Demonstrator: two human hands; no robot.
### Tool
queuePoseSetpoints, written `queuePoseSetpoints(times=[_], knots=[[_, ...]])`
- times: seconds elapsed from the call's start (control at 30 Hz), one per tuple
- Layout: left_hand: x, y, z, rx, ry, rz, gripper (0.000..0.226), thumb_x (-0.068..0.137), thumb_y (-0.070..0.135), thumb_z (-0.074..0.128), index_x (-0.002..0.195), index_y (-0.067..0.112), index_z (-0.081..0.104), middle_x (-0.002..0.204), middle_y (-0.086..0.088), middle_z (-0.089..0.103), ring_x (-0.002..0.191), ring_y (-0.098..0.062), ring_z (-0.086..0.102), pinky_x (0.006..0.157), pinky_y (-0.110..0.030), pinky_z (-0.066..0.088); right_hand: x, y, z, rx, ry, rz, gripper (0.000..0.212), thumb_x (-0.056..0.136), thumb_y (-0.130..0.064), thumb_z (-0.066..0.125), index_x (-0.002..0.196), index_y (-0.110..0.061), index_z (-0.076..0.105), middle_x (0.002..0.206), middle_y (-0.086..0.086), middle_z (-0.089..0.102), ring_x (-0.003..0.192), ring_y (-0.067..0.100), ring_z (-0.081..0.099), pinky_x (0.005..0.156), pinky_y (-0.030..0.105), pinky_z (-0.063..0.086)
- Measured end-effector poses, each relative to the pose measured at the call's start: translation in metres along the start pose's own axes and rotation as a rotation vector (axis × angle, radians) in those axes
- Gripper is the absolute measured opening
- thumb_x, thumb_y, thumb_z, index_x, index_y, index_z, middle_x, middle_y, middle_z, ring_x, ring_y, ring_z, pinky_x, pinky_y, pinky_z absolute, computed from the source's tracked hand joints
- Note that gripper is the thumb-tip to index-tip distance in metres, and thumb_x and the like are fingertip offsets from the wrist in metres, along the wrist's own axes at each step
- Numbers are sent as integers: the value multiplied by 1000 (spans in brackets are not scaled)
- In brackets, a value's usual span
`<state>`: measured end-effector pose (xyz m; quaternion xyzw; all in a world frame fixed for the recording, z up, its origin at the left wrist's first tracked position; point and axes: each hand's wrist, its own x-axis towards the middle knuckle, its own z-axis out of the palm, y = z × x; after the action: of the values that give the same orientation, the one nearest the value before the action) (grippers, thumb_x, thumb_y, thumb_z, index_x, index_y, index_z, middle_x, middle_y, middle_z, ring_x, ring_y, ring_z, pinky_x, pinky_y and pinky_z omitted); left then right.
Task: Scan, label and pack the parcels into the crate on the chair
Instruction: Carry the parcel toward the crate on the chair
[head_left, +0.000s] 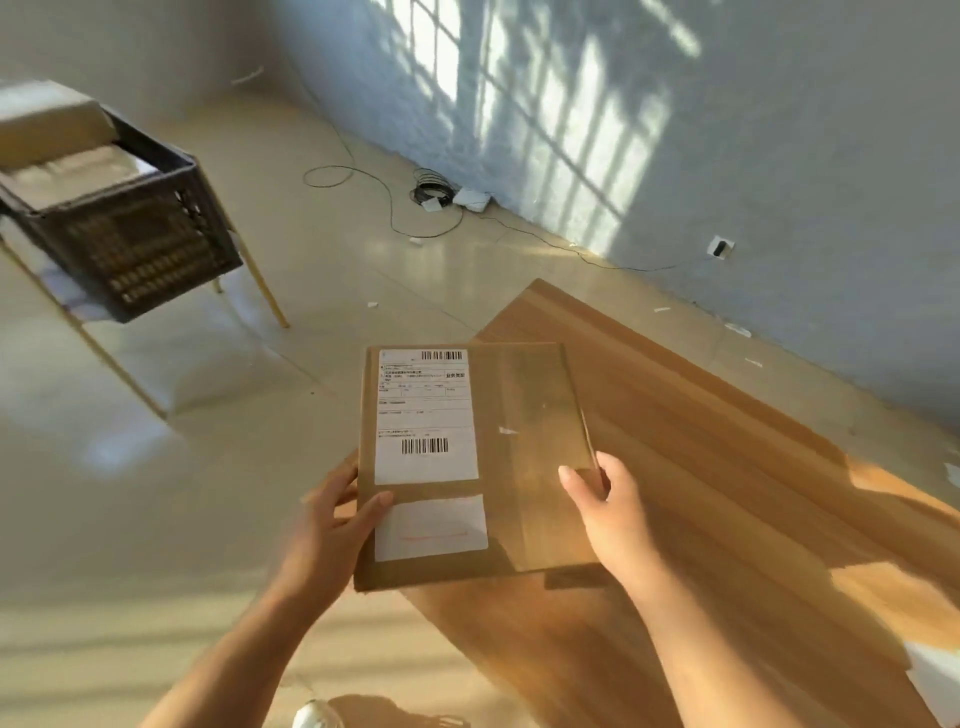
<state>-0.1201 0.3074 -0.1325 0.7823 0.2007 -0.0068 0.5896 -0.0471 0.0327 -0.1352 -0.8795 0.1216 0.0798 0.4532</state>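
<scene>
Parcel (519, 467) between our hands, over the surface (727, 467), looks to us a flat, stiff, light carton with a slippery taped face; our left hand (332, 525) grips its left edge, our right hand (602, 504) pinches its right edge.

Plain indoor room serving as a makeshift packing station. Pale tiled floor (363, 270); painted wall (779, 130) lit with window-grid sunlight. Loose cable (430, 191) and white adapter box (471, 199) on floor at far wall. Wooden table (727, 467) near right. Far left: dark crate (130, 244) on chair (267, 290), cardboard parcels (67, 171) inside. Labelled parcel (519, 441) at centre.
</scene>
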Motion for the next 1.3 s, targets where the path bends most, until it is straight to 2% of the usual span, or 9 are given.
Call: queuePoseSetpoints(times=[0.13,0.2,0.3,0.4,0.47,0.63,0.93,1.07,1.3], knots=[[20,-23,-91,-11,85,-36,42,88,27,62,129,24,53,113,9,65,77,-5,70,58,-19,54,0,-63,78,68,-79,-48,65,87,-38,66,142,-11,42,142,7,47,132,22,43,108,35,34],[29,-34,-135,-9,122,-42,43,88,27,61,130,25,53,114,10,65,78,-6,70,58,-19,55,-3,-90,115,36,-134,-101,64,85,-45,66,138,-14,47,135,4,55,125,22,50,105,40,41],[40,-47,-196,50,202,-59,39,87,32,62,126,33,54,112,13,64,80,-7,69,72,-33,57,-6,-130,164,-92,-229,-150,64,82,-63,56,133,-25,51,123,-8,61,112,17,58,93,42,51],[53,-60,-244,89,276,-106,41,87,37,62,127,34,53,112,12,63,78,-4,67,68,-23,52,-3,-166,210,-159,-298,-225,51,83,-63,52,122,-32,55,104,-20,61,95,3,59,77,32,53],[64,-67,-270,104,316,-139,40,87,38,62,125,35,54,111,13,64,74,4,65,57,-10,42,1,-190,237,-190,-341,-235,47,85,-62,52,122,-32,54,105,-18,62,96,5,59,81,34,53],[100,-78,-324,71,379,-218,34,87,39,61,121,40,56,100,19,64,70,15,60,57,-9,38,30,-246,305,-212,-431,-267,37,89,-53,55,119,-31,56,105,-15,63,96,9,61,83,37,55],[227,-85,-431,23,442,-241,36,91,31,58,126,25,56,113,3,66,90,-5,63,72,-24,46,127,-364,439,-229,-540,-314,26,85,-53,58,105,-37,59,92,-20,64,86,3,62,73,30,52],[287,-83,-481,15,483,-266,38,91,33,57,128,25,55,111,5,66,88,-1,62,66,-17,42,166,-426,493,-243,-565,-351,27,85,-54,57,106,-37,57,90,-25,61,82,-4,59,64,22,46],[369,-92,-559,-47,505,-275,38,91,34,57,128,26,54,110,8,65,88,-1,63,66,-19,45,209,-507,577,-277,-568,-364,36,87,-52,58,117,-32,57,101,-17,63,94,11,61,77,33,49]])
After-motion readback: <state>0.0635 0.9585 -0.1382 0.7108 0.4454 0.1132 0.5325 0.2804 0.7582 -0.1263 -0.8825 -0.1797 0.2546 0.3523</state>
